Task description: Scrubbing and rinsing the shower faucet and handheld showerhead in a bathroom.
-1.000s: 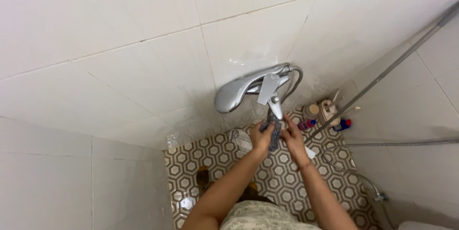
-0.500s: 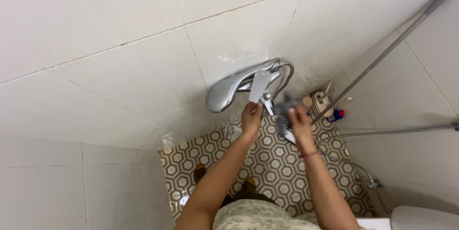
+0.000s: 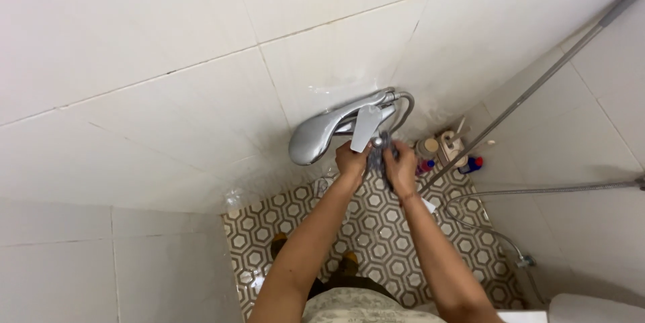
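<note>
A chrome shower head (image 3: 316, 136) rests on a wall-mounted mixer tap with a flat lever handle (image 3: 365, 128). Just under the tap, my left hand (image 3: 351, 160) and my right hand (image 3: 401, 165) are held close together. Between them is a grey-blue cloth (image 3: 376, 158), gripped by both hands and pressed against the underside of the tap. A chrome hose (image 3: 405, 109) loops from the tap's right end.
White tiled walls (image 3: 168, 128) surround the stall, and the floor (image 3: 383, 229) has hexagon-pattern tiles. Bottles and containers (image 3: 447, 148) stand in the far corner. A chrome rail (image 3: 537, 84) runs diagonally on the right, with a hose (image 3: 490, 232) curling over the floor below it.
Both hands have risen from below the tap up to its underside, carrying the cloth with them. The view has shifted slightly.
</note>
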